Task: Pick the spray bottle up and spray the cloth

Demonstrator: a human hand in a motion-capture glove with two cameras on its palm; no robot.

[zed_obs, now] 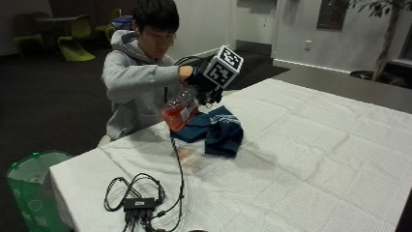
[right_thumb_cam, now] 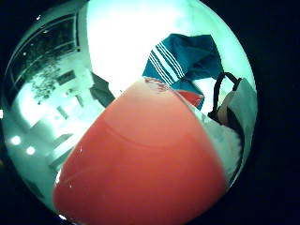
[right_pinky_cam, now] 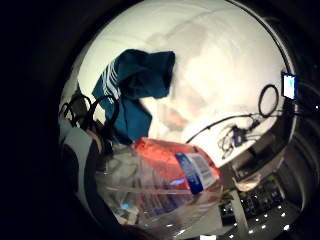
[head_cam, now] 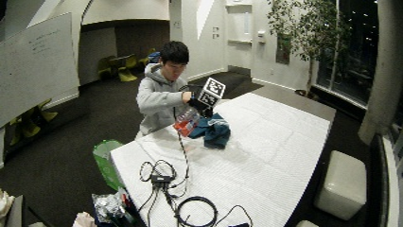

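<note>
Pickup looks done: gloved right hand (zed_obs: 205,87) grips the spray bottle (zed_obs: 178,110) aloft at the cloth's (zed_obs: 215,129) ten o'clock, spraying apparently left.

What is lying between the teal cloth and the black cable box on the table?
Only bare white tablecloth between cloth and cable box, in the outside view.
</note>
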